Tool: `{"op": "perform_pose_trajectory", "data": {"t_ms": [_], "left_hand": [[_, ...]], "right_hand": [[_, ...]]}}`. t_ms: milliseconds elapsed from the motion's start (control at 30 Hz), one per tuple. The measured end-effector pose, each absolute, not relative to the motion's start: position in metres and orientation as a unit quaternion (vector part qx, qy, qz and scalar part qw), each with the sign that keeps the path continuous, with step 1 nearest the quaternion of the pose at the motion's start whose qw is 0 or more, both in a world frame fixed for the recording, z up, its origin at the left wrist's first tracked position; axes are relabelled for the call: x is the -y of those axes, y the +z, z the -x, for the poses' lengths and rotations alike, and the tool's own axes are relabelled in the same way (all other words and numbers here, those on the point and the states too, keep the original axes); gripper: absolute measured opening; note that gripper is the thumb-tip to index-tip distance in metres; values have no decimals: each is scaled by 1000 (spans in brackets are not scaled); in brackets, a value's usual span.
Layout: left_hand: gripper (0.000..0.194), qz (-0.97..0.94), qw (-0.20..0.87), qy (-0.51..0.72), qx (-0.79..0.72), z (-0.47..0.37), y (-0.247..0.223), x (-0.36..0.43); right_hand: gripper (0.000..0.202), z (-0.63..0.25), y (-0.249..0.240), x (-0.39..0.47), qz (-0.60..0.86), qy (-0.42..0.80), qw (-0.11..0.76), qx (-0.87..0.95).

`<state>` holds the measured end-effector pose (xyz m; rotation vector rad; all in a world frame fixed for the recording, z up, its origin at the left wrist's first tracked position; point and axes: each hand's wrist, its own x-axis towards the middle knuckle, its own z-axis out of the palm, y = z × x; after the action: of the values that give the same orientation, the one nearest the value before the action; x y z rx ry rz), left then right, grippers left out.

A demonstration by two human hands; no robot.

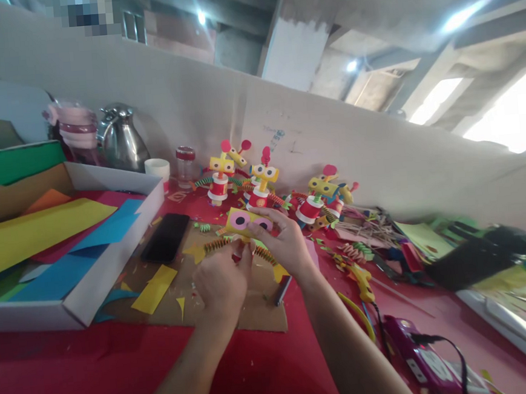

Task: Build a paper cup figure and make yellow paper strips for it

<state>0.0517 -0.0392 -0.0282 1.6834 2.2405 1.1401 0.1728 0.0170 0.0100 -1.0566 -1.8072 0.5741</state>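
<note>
A paper figure with a yellow head [234,218] and two pink-ringed eyes stands between my hands, over a cardboard sheet [263,318]. My right hand [279,238] grips the right side of the head, its fingers behind and thumb in front. Lower down, my left hand [223,273] is closed round the figure's body just under the head, and hides most of it. Folded spring arms [216,245] stick out to both sides. Yellow paper pieces [154,289] lie on the cardboard, left of my left hand.
Several finished figures [219,185] stand along the wall. At left are a white box [74,312] of coloured paper, a black phone [166,238], a steel jug [124,138] and a cup [157,169]. A yellow glue gun [362,281] and purple power strip [421,354] lie at right.
</note>
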Motion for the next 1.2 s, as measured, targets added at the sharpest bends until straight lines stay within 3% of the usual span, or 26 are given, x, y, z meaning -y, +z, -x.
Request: {"op": "perform_pose_trajectory", "data": {"t_ms": [433, 900, 1200], "left_hand": [[33, -561, 46, 386, -731, -51, -32, 37], [45, -568, 106, 365, -730, -45, -16, 46], [30, -558, 51, 555, -615, -27, -50, 72]], "right_hand": [[28, -168, 4, -14, 420, 159, 463, 764], [27, -172, 16, -10, 423, 170, 469, 757], [32, -178, 19, -8, 409, 193, 473, 756]]}}
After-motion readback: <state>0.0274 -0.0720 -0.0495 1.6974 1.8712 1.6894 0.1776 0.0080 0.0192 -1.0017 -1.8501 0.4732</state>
